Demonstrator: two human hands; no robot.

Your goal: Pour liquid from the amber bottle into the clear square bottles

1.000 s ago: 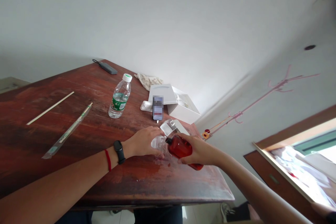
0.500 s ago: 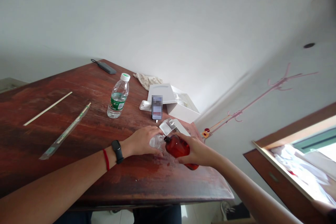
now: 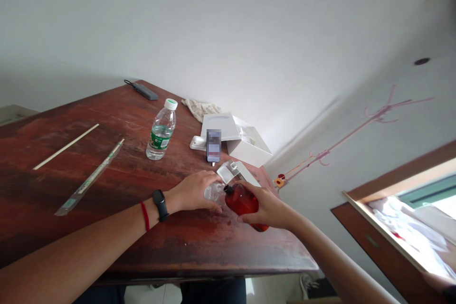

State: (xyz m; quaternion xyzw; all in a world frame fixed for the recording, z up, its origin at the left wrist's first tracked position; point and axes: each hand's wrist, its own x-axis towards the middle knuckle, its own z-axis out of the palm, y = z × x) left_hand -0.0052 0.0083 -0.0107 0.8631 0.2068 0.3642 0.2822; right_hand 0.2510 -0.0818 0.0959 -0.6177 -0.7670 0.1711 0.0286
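My right hand point(image 3: 265, 206) is wrapped round a reddish-brown bottle point(image 3: 242, 202), tilted with its dark open neck to the left. The neck meets the mouth of a small clear container point(image 3: 213, 192), which looks like a bottle. Fingers and thumb of my left hand point(image 3: 197, 192) close round this clear container near the table top. Whether liquid is running between the two cannot be made out. A dark watch and a red cord are on my left wrist. Just behind the hands lies a clear plastic tray or case point(image 3: 227, 171).
A water bottle point(image 3: 162, 130) with a green label stands left of the phone point(image 3: 213, 146). Behind are a white box point(image 3: 249, 149) and a cloth point(image 3: 201, 108). A bare stick point(image 3: 66, 147) and wrapped chopsticks point(image 3: 90, 178) lie left. The wooden table's edge point(image 3: 213, 266) runs in front.
Both hands keep nearly the same pose, with the brown bottle still tilted at the clear container. The whole view has shifted very slightly.
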